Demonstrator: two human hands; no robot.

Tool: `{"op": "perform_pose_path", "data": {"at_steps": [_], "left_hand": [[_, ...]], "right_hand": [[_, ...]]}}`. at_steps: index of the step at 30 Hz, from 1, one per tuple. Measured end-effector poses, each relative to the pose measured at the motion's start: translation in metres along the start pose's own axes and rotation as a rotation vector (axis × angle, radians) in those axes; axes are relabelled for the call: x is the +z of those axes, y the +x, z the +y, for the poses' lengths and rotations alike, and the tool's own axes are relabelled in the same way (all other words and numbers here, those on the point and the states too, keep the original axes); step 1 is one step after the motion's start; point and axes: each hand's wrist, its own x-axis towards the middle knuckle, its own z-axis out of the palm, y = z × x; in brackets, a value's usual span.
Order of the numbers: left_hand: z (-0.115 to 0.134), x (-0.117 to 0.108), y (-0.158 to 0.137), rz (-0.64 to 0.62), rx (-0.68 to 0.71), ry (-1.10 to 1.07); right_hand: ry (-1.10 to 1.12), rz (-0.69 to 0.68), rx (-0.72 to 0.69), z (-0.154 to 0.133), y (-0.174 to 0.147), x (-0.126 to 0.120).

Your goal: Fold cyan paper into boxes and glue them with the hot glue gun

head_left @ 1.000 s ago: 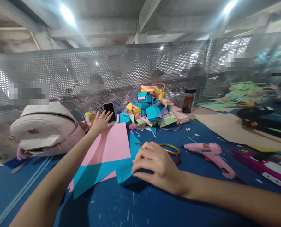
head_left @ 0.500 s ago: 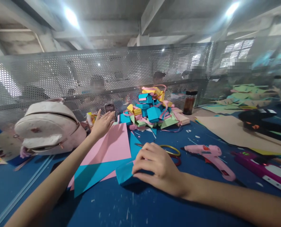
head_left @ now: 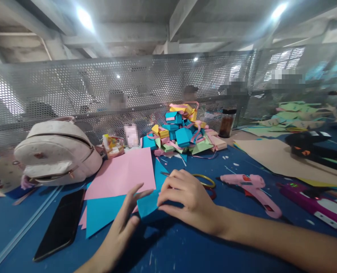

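At the far left of the blue worktop, a pale backpack sits with its front towards the person, and below it a dark phone lies flat, screen up. Next come a pink sheet and, partly under it, a blue sheet, with a yellow-and-red packet behind them. The left hand is open, thumb and fingers spread apart, just beside the left end of a folded blue paper piece; it has hold of nothing, and whether a fingertip touches the piece I cannot tell. An upright phone with a blurred pinkish screen stands further back. The right hand is curled nearly closed, fingers over the right end of the folded piece and thumb below, pinching it near the worktop surface. Behind this hand lie scissors with yellow and red handles, and beyond them rises a heap of small paper boxes, blue, yellow, pink and green. Further right stand a dark-capped jar, then a pink glue gun, a tan sheet and a purple device.
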Motion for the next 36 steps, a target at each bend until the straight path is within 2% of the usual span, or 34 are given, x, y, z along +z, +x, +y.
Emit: {"op": "perform_pose_path", "data": {"at_steps": [4, 10, 18, 25, 32, 36], "left_hand": [[-0.002, 0.008, -0.005, 0.036, -0.025, 0.153], [-0.004, 0.009, -0.003, -0.029, -0.082, 0.050], [-0.007, 0.006, -0.005, -0.045, -0.141, 0.077], [-0.012, 0.005, -0.006, 0.027, -0.104, 0.131], [-0.011, 0.005, -0.005, 0.030, -0.100, 0.151], [-0.009, 0.005, -0.004, 0.033, -0.074, 0.158]], "right_hand": [[0.022, -0.005, 0.004, -0.001, 0.000, 0.000], [0.061, -0.012, 0.001, 0.000, 0.000, 0.000], [0.098, -0.010, 0.045, 0.003, 0.000, 0.000], [0.083, 0.014, 0.041, 0.006, 0.001, -0.002], [-0.021, 0.018, -0.061, 0.007, -0.001, -0.002], [-0.015, 0.016, -0.054, 0.006, 0.000, -0.002]]}}
